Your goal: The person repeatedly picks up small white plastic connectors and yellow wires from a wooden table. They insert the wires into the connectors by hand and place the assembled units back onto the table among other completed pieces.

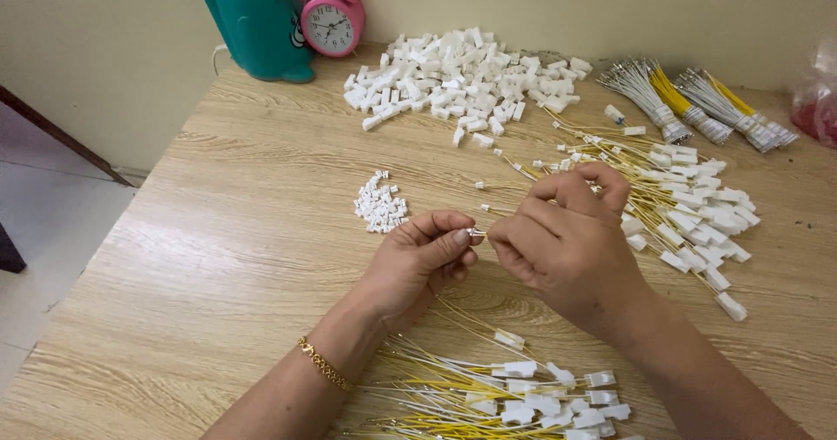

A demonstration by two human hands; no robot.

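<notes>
Both forearms reach in from the lower edge and meet near the middle. The left hand (pixel 418 261) is curled, thumb and forefinger pinched together at the tips. The right hand (pixel 567 239) faces it knuckles up, fingers bent, its fingertips touching the left's.

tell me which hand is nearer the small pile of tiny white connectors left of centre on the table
Left. The left hand sits just right of and below the small pile of tiny white connectors, not touching it. The right hand is farther right, beyond the left hand.

A tiny white connector (pixel 475 231) sits pinched between my fingertips at frame centre, level, its thin wire hidden.
</notes>
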